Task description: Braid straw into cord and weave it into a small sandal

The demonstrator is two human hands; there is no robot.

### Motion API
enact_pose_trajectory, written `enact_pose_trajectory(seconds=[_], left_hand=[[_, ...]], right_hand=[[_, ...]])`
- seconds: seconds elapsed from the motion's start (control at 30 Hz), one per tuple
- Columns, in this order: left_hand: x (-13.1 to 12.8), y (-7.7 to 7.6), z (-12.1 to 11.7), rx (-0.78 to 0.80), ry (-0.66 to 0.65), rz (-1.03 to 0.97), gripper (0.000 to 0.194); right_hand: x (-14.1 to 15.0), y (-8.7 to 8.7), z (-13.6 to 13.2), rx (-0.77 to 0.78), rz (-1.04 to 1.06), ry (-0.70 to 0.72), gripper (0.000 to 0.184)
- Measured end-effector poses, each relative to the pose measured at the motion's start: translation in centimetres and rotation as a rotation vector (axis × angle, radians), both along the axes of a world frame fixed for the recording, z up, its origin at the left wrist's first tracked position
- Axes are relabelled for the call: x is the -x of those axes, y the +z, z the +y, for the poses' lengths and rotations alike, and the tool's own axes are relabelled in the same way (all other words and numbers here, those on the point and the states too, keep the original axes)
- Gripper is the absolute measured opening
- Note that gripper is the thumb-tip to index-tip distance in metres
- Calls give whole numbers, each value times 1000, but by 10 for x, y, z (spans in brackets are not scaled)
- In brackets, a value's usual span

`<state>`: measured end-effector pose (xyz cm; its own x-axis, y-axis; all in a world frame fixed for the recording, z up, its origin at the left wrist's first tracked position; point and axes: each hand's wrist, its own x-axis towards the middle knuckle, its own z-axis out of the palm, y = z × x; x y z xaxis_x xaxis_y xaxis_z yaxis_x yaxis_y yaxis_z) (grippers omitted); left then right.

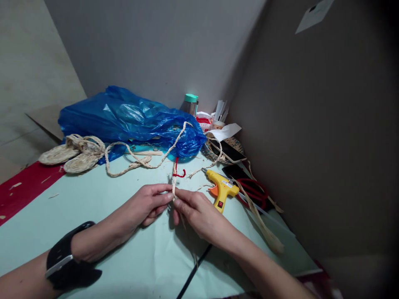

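My left hand (147,204) and my right hand (195,211) meet over the pale green table (102,216), fingertips pinched together on a braided straw cord (146,162). The cord rises from my fingers, loops back across the table and runs up over a blue plastic bag (124,116). A short piece of red thread (178,171) hangs on the cord just above my fingers. A black watch (65,257) is on my left wrist.
A yellow glue gun (222,189) lies right of my hands, with red-handled scissors (255,190) and loose straw strips (262,224) beyond. Two woven straw soles (70,155) lie at far left. A teal-capped bottle (189,104), a phone (229,151) and clutter fill the corner by the walls.
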<state>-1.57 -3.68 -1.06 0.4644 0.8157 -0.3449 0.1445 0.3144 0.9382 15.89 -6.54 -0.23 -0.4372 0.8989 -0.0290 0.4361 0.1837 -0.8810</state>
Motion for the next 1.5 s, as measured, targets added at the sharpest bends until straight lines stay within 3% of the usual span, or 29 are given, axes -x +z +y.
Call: enact_pose_trajectory(seconds=[0.17, 0.27, 0.37, 0.53, 0.6, 0.67, 0.73, 0.83, 1.0, 1.17, 1.5], left_hand=[[-2, 3, -2, -80, 49, 113, 30], [-4, 3, -4, -122, 75, 118, 37], [-4, 1, -6, -113, 79, 95, 32], [-1, -2, -6, -86, 73, -2, 32], [0, -1, -5, -59, 73, -60, 27], [2, -1, -5, -13, 77, -136, 22], [3, 0, -5, 25, 71, -197, 21], [3, 3, -4, 49, 57, -212, 24], [0, 2, -5, 45, 20, -185, 24], [-3, -4, -8, 3, 11, -135, 22], [-5, 2, -16, -119, 64, -56, 34]], right_hand=[[3, 5, -9, -213, -323, -114, 14], [6, 6, -10, -314, -434, -141, 18], [8, 4, -11, -384, -484, -62, 24], [10, 0, -15, -495, -560, 142, 19], [8, 1, -16, -506, -528, 160, 18], [5, 4, -14, -464, -381, 70, 30], [2, 8, -9, -382, -192, -121, 36], [-1, 9, -1, -256, -59, -268, 26], [3, -5, 6, -47, 45, -100, 26], [4, -14, 9, 43, 112, -84, 29], [2, -8, 8, 102, 193, -81, 37]])
